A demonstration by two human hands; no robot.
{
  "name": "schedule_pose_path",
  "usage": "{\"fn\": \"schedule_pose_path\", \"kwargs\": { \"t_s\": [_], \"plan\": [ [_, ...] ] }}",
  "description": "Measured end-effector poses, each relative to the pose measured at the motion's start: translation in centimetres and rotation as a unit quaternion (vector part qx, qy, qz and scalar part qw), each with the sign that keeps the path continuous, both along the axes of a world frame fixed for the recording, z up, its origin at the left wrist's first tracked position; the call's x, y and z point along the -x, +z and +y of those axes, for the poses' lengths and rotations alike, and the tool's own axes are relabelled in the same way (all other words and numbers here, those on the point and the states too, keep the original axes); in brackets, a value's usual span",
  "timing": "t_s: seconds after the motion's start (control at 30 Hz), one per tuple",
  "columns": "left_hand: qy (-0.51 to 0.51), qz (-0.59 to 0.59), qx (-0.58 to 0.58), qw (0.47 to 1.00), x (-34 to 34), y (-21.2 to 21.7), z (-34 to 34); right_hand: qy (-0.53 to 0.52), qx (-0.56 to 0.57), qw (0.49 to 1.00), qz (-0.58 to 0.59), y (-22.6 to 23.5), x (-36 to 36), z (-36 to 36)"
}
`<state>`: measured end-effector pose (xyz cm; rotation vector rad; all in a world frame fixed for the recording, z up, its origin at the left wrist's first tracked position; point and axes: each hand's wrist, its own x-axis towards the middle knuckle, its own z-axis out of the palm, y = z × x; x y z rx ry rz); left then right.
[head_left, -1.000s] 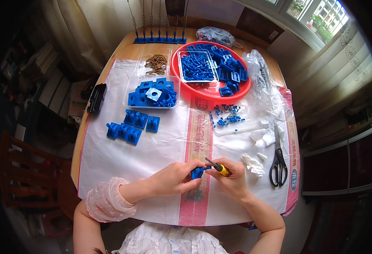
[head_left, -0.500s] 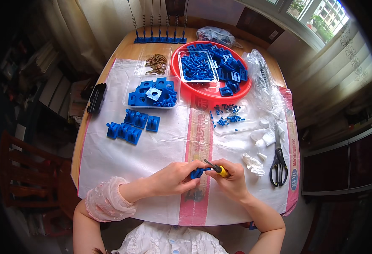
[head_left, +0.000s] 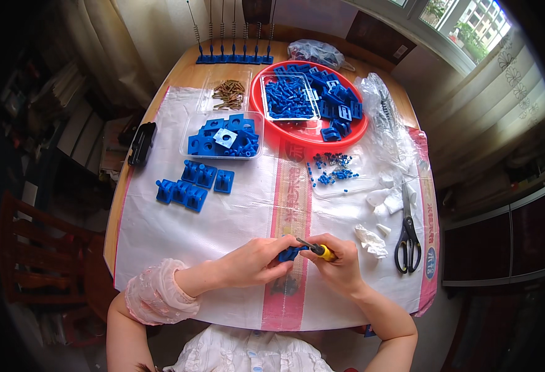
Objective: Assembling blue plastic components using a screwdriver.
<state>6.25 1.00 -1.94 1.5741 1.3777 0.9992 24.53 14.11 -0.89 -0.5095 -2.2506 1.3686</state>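
Observation:
Near the front middle of the table, my left hand is closed round a blue plastic part, which its fingers mostly cover. My right hand grips a screwdriver by its yellow and black handle. The metal shaft points left, and its end reaches my left fingertips above the blue part. Whether the tip touches the part is hidden. Farther left, several blue assembled pieces stand in two short rows, with a single blue piece beside them.
A clear box of blue square plates stands beyond the pieces, with brass-coloured screws behind it. A red basin holds many blue parts. Small blue bits lie right of centre. Scissors and crumpled white paper lie at right.
The screwdriver's shaft has tilted slightly within my right hand. Both hands otherwise stay in almost the same place, and the left keeps its hold on the blue part.

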Motion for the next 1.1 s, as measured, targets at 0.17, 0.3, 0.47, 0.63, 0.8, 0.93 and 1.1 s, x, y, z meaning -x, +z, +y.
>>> {"fn": "schedule_pose_path", "kwargs": {
  "t_s": [0.17,0.3,0.47,0.63,0.8,0.93,1.1],
  "plan": [
    [0.003,-0.021,0.028,0.999,-0.1,0.4,0.0,0.015,-0.052,0.998,0.021,-0.8,-0.2,0.3],
    [0.004,-0.046,0.032,0.998,-0.1,-0.2,0.1,0.025,-0.079,0.996,0.013,-0.6,-0.2,0.3],
    [-0.005,-0.062,0.045,0.997,0.1,-0.1,0.2,0.027,-0.077,0.997,0.015,-0.6,-0.3,0.3],
    [-0.002,-0.079,0.045,0.996,0.1,0.2,0.2,0.033,-0.078,0.996,0.028,-0.6,-0.4,0.2],
    [0.034,-0.117,-0.021,0.992,0.6,-1.6,0.5,0.031,-0.074,0.996,0.042,-0.2,0.0,0.0],
    [0.056,-0.386,0.098,0.916,1.2,-1.1,0.8,-0.004,0.021,1.0,0.007,0.4,0.2,0.1],
    [0.057,-0.504,0.116,0.854,2.0,-0.5,0.8,-0.034,0.102,0.993,-0.047,0.1,0.1,0.4]
  ]
}}
